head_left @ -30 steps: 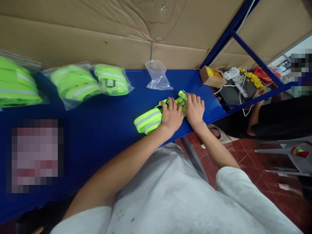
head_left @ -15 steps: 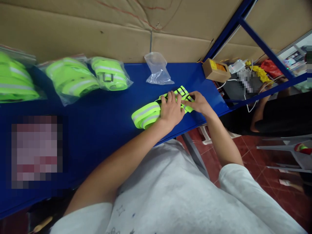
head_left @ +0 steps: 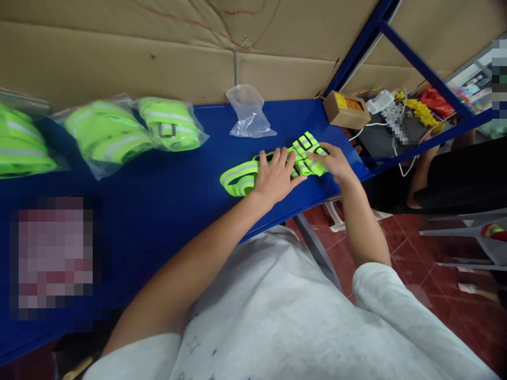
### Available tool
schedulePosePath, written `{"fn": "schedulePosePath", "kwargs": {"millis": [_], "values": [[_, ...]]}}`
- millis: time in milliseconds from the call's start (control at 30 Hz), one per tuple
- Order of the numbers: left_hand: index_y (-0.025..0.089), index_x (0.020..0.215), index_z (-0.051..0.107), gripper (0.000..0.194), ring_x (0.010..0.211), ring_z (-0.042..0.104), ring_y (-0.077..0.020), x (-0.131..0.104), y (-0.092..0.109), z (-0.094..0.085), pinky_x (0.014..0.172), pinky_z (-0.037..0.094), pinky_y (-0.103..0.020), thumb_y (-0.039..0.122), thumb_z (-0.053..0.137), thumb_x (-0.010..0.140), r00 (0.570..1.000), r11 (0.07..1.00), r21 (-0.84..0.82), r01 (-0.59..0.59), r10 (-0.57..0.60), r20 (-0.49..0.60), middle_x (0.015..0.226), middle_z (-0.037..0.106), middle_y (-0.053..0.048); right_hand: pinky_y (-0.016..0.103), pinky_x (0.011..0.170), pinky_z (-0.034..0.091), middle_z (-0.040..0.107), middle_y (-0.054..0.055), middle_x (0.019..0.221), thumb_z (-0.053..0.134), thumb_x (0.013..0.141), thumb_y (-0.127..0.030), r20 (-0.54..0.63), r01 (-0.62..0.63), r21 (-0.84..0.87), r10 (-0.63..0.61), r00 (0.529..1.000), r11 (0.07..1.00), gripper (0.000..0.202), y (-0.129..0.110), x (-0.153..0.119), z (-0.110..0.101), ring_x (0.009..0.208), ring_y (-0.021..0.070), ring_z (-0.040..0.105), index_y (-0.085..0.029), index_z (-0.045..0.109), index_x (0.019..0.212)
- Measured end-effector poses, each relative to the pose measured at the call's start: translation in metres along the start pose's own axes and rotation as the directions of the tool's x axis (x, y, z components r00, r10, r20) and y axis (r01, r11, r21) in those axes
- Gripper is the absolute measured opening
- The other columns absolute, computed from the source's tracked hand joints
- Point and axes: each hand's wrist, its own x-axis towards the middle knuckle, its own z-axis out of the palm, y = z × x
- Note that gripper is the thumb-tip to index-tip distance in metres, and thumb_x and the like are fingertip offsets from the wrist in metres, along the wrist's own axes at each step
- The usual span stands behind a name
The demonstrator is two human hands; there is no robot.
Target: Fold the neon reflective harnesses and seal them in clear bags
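Pressing both hands (head_left: 277,179) (head_left: 335,163) onto folded reflective strap (head_left: 241,178)

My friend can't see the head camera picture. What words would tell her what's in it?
Two bare hands press a neon yellow strap bundle flat on a blue table: the left hand on its middle, the right hand at its end. Behind lie an empty clear bag and bagged bundles.

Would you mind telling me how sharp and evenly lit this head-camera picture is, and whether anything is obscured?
Head view: left hand and right hand on the neon strap are slightly soft; bagged straps at left are blurrier; blue table evenly lit with mild sheen; wide-angle bending at the edges; pixelated patch lower left.
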Motion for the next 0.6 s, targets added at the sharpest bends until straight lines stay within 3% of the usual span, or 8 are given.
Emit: {"fn": "schedulePosePath", "kwargs": {"millis": [100, 233, 467, 600], "values": [[0.009, 0.152, 0.046, 0.065, 0.146, 0.042, -0.0395, 0.0, -0.001, 0.002, 0.122, 0.028, -0.063, 0.052, 0.034, 0.106, 0.998, 0.998, 0.008, -0.064, 0.064, -0.018, 0.159, 0.045, -0.023, 0.039, 0.081, 0.057, 0.076, 0.006, 0.101, 0.088, 0.062, -0.054, -0.01, -0.027, 0.052, 0.027, 1.0, 0.998, 0.057, 0.004, -0.004, -0.004, 0.091, 0.0253, 0.07, -0.02, 0.073, 0.106], [0.013, 0.149, 0.053, 0.067, 0.151, 0.035, -0.0441, 0.0, 0.001, 0.008, 0.122, 0.026, -0.064, 0.059, 0.032, 0.105, 1.0, 1.0, 0.012, -0.02, 0.02, 0.015, 0.166, 0.036, -0.02, 0.04, 0.083, 0.057, 0.076, 0.006, 0.1, 0.087, 0.062, -0.052, -0.052, -0.015, 0.028, 0.016, 0.999, 0.999, 0.055, 0.011, -0.006, -0.006, 0.091, 0.025, 0.07, -0.019, 0.074, 0.104], [0.021, 0.162, 0.035, 0.07, 0.157, 0.027, -0.0392, 0.001, -0.003, 0.009, 0.128, 0.017, -0.056, 0.059, 0.038, 0.104, 0.995, 1.0, -0.027, 0.005, -0.003, 0.097, 0.173, 0.022, -0.015, 0.042, 0.082, 0.057, 0.076, 0.007, 0.105, 0.08, 0.069, -0.054, -0.096, 0.034, -0.08, -0.042, 0.995, 0.996, 0.054, 0.018, -0.004, -0.005, 0.094, 0.0276, 0.07, -0.019, 0.073, 0.109], [0.026, 0.165, 0.028, 0.071, 0.16, 0.02, -0.037, 0.002, -0.008, 0.008, 0.128, 0.006, -0.066, 0.062, 0.032, 0.104, 0.993, 0.998, -0.051, 0.026, -0.02, 0.118, 0.174, 0.018, -0.012, 0.045, 0.084, 0.057, 0.076, 0.007, 0.106, 0.078, 0.073, -0.053, -0.097, 0.062, -0.159, -0.078, 0.992, 0.985, 0.052, 0.025, 0.001, -0.009, 0.096, 0.0285, 0.07, -0.02, 0.072, 0.112]]}}
